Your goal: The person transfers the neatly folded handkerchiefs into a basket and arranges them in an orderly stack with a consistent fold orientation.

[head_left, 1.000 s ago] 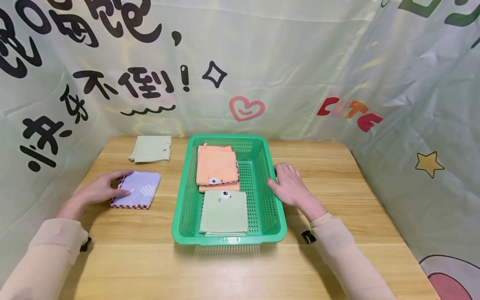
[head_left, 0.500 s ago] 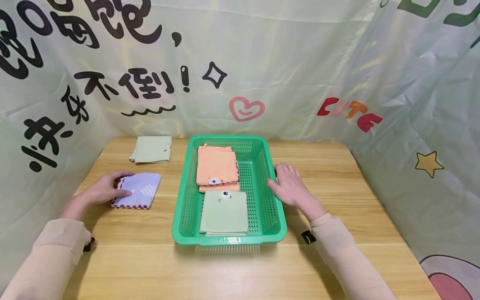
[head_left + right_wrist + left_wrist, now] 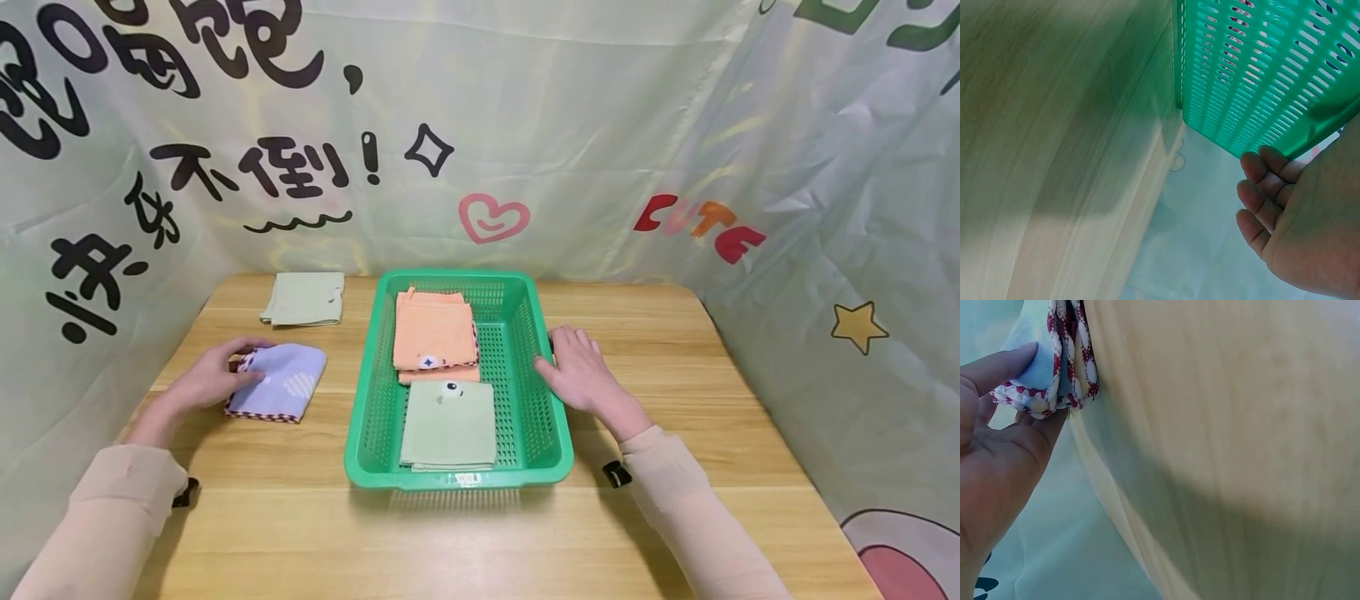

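Observation:
My left hand pinches the left side of a folded lavender towel with a dark checked trim. In the left wrist view the thumb lies on top of the lavender towel and the fingers are beneath, so the layered edges show. My right hand grips the right rim of a green plastic basket, thumb over the rim and fingers outside. From the right wrist view, those fingers curl by the basket's slotted wall. Inside the basket lie folded orange towels and, nearer, a folded light green towel.
Behind the lavender towel, another folded pale green towel lies at the table's back left. The wooden table is bordered by a printed fabric backdrop at the back and both sides.
My left hand and the lavender towel have shifted slightly to the right. The right hand and the basket stay where they were.

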Motion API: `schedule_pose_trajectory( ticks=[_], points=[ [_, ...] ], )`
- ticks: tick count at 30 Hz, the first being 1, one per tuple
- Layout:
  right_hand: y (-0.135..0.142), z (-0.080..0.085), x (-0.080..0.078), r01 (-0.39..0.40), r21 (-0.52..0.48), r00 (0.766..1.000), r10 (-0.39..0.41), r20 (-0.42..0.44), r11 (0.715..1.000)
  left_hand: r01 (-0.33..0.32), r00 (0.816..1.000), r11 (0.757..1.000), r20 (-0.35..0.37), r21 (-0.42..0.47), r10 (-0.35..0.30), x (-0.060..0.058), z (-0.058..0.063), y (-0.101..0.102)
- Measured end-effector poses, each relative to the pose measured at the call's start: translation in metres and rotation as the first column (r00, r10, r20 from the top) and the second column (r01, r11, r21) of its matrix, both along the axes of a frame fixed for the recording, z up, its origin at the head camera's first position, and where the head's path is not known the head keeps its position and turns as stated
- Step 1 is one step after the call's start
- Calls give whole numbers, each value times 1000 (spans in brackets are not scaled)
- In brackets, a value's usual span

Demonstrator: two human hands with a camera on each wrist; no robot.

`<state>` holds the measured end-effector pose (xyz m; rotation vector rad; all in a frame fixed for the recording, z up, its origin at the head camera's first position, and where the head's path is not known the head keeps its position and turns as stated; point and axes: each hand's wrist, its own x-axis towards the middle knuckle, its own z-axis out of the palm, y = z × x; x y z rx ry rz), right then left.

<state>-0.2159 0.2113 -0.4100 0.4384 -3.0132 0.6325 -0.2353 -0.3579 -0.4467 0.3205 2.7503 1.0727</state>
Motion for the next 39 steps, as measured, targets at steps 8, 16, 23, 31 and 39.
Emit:
schedule_pose_trajectory(
  ticks=[8,16,23,31,39],
  points=[
    [0,0,0,1,-3,1000,-1,3,1000,-45,999,998,-11,46,46,7,2,4],
    [0,0,0,2,-2,1000,-2,1,1000,-83,989,991,-112,102,94,18,4,6],
    [-1,1,1,6,-7,1000,-6,9,1000,-112,976,973,-161,200,145,27,10,12],
    [0,-2,-1,4,5,1000,-4,2,1000,-151,963,929,-163,339,216,39,25,15],
    [0,-1,0,1,8,1000,-1,2,1000,-136,955,866,-170,481,244,46,44,28]
  ],
)
